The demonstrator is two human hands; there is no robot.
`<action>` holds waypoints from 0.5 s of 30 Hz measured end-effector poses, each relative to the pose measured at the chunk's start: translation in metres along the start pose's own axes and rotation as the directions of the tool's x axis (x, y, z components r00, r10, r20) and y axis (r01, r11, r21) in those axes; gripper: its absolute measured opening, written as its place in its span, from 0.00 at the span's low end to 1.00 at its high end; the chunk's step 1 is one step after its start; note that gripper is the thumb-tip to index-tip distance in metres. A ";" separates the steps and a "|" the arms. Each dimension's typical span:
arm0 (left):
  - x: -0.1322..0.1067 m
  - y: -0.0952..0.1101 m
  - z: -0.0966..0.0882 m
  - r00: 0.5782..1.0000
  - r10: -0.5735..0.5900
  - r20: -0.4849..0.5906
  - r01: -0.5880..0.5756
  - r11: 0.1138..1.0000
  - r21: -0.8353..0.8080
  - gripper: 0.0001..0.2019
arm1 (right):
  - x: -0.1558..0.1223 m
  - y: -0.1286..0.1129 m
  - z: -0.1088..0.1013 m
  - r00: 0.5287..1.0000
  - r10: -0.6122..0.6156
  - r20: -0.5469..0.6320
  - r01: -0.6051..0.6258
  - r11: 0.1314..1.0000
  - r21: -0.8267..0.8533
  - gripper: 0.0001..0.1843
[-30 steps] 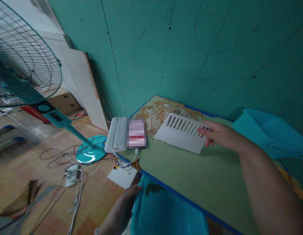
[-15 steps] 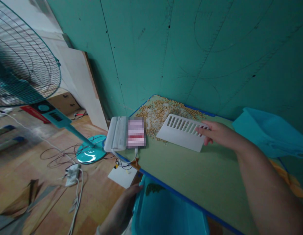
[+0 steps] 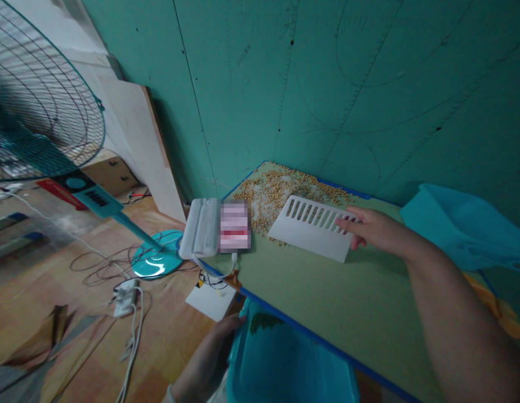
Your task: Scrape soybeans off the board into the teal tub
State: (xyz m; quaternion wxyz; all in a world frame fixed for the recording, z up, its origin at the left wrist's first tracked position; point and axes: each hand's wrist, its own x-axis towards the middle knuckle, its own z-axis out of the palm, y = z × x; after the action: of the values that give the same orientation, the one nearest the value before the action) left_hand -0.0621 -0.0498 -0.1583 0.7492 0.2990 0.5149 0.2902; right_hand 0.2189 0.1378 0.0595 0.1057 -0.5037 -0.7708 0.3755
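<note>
My right hand (image 3: 357, 225) pinches the right end of a white slotted plastic scraper (image 3: 308, 239), its thumb over the slots. The scraper's left end and back edge border a heap of yellow soybeans (image 3: 276, 184) mixed with some whitish, clear bits at the far end of the table (image 3: 327, 296). Below the table's front edge, my left hand (image 3: 221, 341) is closed around the left rim of a blue plastic bin (image 3: 293, 364). Part of that hand's grip is hidden behind the rim. A dark green patch (image 3: 263, 322) shows inside the bin, close to the table edge.
A white device (image 3: 200, 228) and a blurred-out screen (image 3: 234, 226) sit at the table's left edge. A blue bag-like container (image 3: 461, 224) and orange cloth (image 3: 495, 305) lie on the right. The fan (image 3: 102, 201), power strip (image 3: 126, 298) and cables occupy the floor; a green wall (image 3: 327, 84) closes the back.
</note>
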 end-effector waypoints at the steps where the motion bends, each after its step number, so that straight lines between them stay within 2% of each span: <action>1: 0.002 -0.002 -0.002 1.000 -0.005 -0.012 0.005 1.000 0.002 0.23 | 0.000 -0.001 0.000 1.000 -0.001 0.000 0.001 1.000 0.003 0.11; 9: 0.002 -0.007 -0.005 0.999 -0.009 -0.043 0.007 0.999 -0.040 0.20 | -0.002 -0.003 0.001 0.999 0.006 0.041 -0.006 1.000 0.013 0.10; 15: -0.002 -0.003 0.001 0.999 0.043 0.018 -0.041 0.992 -0.122 0.20 | -0.002 -0.002 0.001 0.998 0.010 0.059 -0.011 1.000 0.027 0.10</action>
State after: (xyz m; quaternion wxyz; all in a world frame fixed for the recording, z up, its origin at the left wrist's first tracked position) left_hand -0.0615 -0.0528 -0.1591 0.7650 0.2665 0.4820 0.3337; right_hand 0.2176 0.1352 0.0605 0.0878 -0.4951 -0.7658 0.4010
